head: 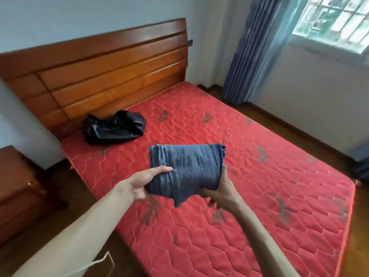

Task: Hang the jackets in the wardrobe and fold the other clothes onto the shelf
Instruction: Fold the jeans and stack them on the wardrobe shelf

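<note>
A folded blue-grey garment (187,168) is lifted above the red quilted mattress (269,176). My left hand (143,182) grips its left edge, thumb lying on top and fingers underneath. My right hand (219,188) holds the right lower edge from below, fingers curled under the cloth. A loose corner of the garment hangs down between the two hands. A crumpled black leather jacket (113,127) lies on the mattress near the headboard, apart from both hands. No wardrobe or shelf is in view.
A wooden headboard (109,66) stands behind the bed. A brown nightstand (18,186) sits at the left on the wood floor. Blue curtains (251,56) hang beside a window (339,23) at the right. A white hanger tip (103,258) shows at the bottom left.
</note>
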A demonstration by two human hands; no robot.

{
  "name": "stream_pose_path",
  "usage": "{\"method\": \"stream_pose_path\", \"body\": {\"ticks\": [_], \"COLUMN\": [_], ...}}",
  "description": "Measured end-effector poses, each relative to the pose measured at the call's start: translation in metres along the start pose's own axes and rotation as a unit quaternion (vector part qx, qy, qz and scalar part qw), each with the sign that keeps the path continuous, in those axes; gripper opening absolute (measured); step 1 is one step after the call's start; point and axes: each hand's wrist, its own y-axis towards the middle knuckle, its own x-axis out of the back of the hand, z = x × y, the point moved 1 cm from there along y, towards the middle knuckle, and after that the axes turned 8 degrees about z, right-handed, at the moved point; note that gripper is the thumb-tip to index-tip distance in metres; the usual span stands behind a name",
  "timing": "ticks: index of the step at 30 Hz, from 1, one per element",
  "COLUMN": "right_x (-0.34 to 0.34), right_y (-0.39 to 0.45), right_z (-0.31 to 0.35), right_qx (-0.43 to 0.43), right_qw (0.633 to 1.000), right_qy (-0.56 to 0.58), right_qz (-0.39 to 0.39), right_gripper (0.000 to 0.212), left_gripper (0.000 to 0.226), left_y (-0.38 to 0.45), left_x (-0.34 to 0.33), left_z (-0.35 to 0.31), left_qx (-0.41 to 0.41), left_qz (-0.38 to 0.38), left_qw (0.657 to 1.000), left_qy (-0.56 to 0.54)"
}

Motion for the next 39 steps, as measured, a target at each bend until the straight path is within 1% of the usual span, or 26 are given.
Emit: {"method": "stream_pose_path", "body": {"ticks": [2,3,5,6,7,9,10,12,15,17,20,23,24,26,27,30,34,37,39], "right_x": [-0.016,-0.024,-0.044,-0.052,-0.066,-0.094,-0.108,-0.137,-0.18,-0.208,-0.246,-0.28,-0.29,-0.309,-0.318,-0.345,-0.387,-0.422,-0.446], "right_y": [0.007,0.01,0.021,0.026,0.03,0.042,0.048,0.062,0.085,0.099,0.118,0.133,0.138,0.147,0.151,0.169,0.195,0.217,0.235], "right_z": [0.022,0.032,0.052,0.059,0.069,0.091,0.103,0.125,0.153,0.173,0.204,0.232,0.24,0.259,0.269,0.295,0.328,0.355,0.374], "right_qx": [0.007,0.012,0.01,0.008,0.004,-0.01,-0.015,-0.02,-0.023,-0.022,-0.018,-0.027,-0.034,-0.058,-0.072,-0.082,-0.055,-0.066,-0.106], "right_qw": [0.996,0.991,0.983,0.977,0.969,0.958,0.953,0.948,0.934,0.931,0.933,0.943,0.944,0.942,0.941,0.945,0.946,0.939,0.927], "right_qy": [0.08,0.114,0.162,0.187,0.214,0.258,0.276,0.302,0.344,0.347,0.333,0.292,0.279,0.261,0.255,0.235,0.215,0.169,0.132], "right_qz": [0.048,0.064,0.09,0.106,0.12,0.126,0.124,0.103,0.096,0.112,0.132,0.16,0.174,0.204,0.21,0.213,0.238,0.292,0.335], "right_gripper": [0.077,0.077,0.073,0.068,0.062,0.049,0.046,0.05,0.055,0.054,0.062,0.069,0.067,0.054,0.051,0.063,0.059,0.061,0.068], "left_gripper": [0.056,0.054,0.043,0.042,0.045,0.056,0.058,0.052,0.047,0.048,0.047,0.045,0.047,0.049,0.049,0.039,0.042,0.05,0.051], "left_y": [-0.02,-0.03,-0.048,-0.056,-0.066,-0.086,-0.096,-0.116,-0.138,-0.15,-0.166,-0.183,-0.188,-0.2,-0.206,-0.221,-0.239,-0.25,-0.256], "left_x": [0.021,0.029,0.049,0.057,0.069,0.098,0.112,0.139,0.178,0.203,0.24,0.279,0.293,0.32,0.331,0.363,0.399,0.432,0.456], "left_z": [0.001,0.001,0.0,0.0,0.0,-0.002,-0.003,-0.001,0.008,0.012,0.012,0.012,0.013,0.014,0.014,0.015,0.016,0.016,0.014], "left_qx": [-0.006,-0.012,-0.029,-0.034,-0.044,-0.068,-0.075,-0.097,-0.151,-0.189,-0.231,-0.25,-0.253,-0.26,-0.263,-0.267,-0.283,-0.307,-0.322], "left_qz": [-0.015,-0.021,-0.037,-0.044,-0.054,-0.071,-0.071,-0.056,-0.021,-0.024,-0.065,-0.102,-0.115,-0.137,-0.148,-0.171,-0.193,-0.218,-0.234], "left_qw": [1.0,0.999,0.997,0.995,0.994,0.989,0.987,0.978,0.949,0.925,0.901,0.894,0.894,0.89,0.89,0.891,0.879,0.864,0.856], "left_qy": [-0.026,-0.038,-0.063,-0.077,-0.086,-0.107,-0.123,-0.175,-0.275,-0.328,-0.361,-0.356,-0.352,-0.348,-0.343,-0.324,-0.332,-0.334,-0.329]}}
